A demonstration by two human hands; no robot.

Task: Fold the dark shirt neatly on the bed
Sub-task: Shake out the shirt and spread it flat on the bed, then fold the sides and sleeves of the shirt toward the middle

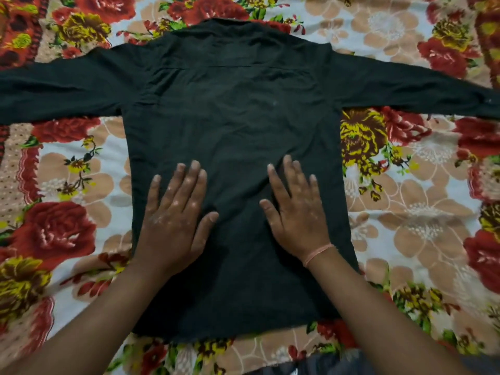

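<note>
Your dark long-sleeved cotton shirt [230,125] lies spread back-up across the frame's centre on the floral-printed bedsheet [405,212], sleeves reaching both side edges. Your left hand [176,220] and right hand [296,212] press flat, fingers straight, grasping nothing. Sweep outward toward the side seams, flattening the wrinkles between your palms before folding.

Matt dark cloth shirt [230,117]

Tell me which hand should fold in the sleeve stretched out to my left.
Left, probably. The left hand lies flat on the shirt nearer that sleeve; the right hand rests on the far side and would have to cross over.
</note>
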